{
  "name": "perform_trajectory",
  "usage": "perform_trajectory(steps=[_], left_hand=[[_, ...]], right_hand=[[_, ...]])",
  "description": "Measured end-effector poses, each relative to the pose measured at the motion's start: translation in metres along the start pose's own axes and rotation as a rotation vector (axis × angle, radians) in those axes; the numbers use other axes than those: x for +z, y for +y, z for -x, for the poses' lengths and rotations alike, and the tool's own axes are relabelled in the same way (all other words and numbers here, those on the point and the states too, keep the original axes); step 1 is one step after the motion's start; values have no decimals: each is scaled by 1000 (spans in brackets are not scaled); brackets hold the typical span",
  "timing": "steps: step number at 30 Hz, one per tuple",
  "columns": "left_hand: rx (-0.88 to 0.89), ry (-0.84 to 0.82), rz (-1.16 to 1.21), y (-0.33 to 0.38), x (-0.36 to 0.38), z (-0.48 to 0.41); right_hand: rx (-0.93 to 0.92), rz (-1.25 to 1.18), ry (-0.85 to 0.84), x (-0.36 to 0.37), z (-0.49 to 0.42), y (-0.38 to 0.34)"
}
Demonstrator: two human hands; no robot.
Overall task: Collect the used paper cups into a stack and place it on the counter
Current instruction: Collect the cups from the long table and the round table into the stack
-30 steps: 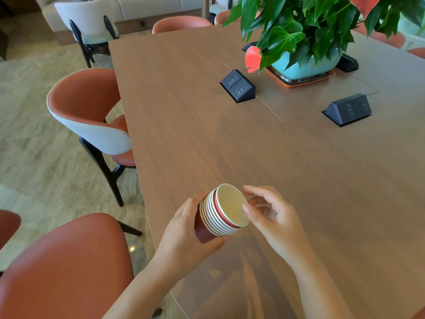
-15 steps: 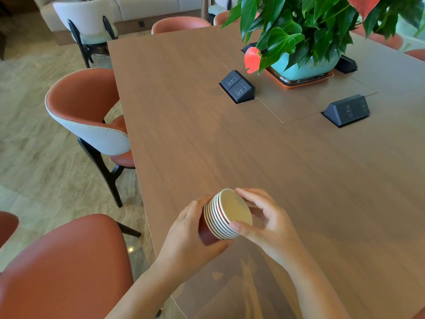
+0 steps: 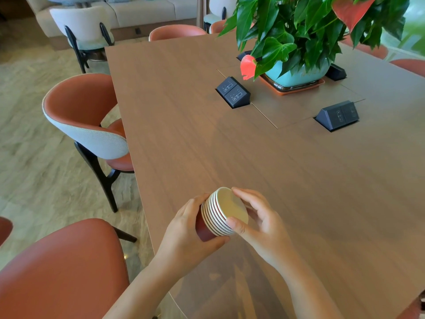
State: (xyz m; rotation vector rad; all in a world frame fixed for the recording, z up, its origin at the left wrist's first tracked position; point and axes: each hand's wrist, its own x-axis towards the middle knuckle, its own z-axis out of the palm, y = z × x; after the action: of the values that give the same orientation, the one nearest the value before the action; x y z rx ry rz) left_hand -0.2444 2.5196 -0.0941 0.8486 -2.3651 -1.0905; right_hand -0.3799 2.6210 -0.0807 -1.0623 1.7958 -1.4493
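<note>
At the lower centre of the frame, over the near left edge of a long wooden table, a person is holding a stack of paper cups between both hands. The left hand is wrapping its grip around the stack's dark red body, fingers curling over the top and thumb running underneath. The right hand is closing its grip on the rims, the thumb pressing the lower edge and the index finger arching over the upper edge. The stack is lying tilted on its side, its cream-coloured mouth facing the upper right of the frame, with several white rims showing one behind another. Whether the stack is touching the table cannot be told from this angle.

In the upper right, a green plant with red blooms is standing in a teal pot on an orange tray. Black socket boxes are rising from the table, one just left of the tray and another below and to the right of it.

Along the left side of the frame, rust-coloured chairs are sitting beside the table, one at middle left and one filling the lower left corner. A pale chair and a beige sofa are standing in the upper left on a marbled floor.
</note>
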Motion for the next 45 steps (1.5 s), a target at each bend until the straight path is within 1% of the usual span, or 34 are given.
perform_trajectory(steps=[5, 9, 12, 15, 21, 26, 31, 34, 36, 38, 42, 45], left_hand=[[-56, 18, 166, -3, -6, 5], [-97, 43, 300, -11, -12, 12], [-106, 44, 369, -15, -16, 17], [-89, -11, 414, -18, -19, 24], [-43, -130, 494, -19, -34, 47], [-50, -224, 596, -29, -50, 74], [12, -321, 638, -37, -58, 102], [57, -427, 649, -36, -54, 123], [67, -503, 657, -35, -49, 137], [83, -603, 654, -29, -42, 154], [173, -788, 629, -8, -26, 186], [218, -885, 646, 13, -10, 210]], right_hand=[[-20, 66, 123, 2, 15, -4], [-52, 316, 262, 1, 33, -7], [-23, 535, 311, 5, 50, -8], [7, 708, 386, 16, 70, -12], [137, 904, 458, 44, 111, -21], [218, 932, 528, 78, 145, -27], [318, 940, 614, 112, 188, -30], [408, 886, 702, 133, 225, -36], [448, 903, 752, 144, 252, -41], [525, 893, 813, 153, 281, -46], [631, 874, 960, 162, 335, -58], [700, 876, 1036, 163, 373, -65]])
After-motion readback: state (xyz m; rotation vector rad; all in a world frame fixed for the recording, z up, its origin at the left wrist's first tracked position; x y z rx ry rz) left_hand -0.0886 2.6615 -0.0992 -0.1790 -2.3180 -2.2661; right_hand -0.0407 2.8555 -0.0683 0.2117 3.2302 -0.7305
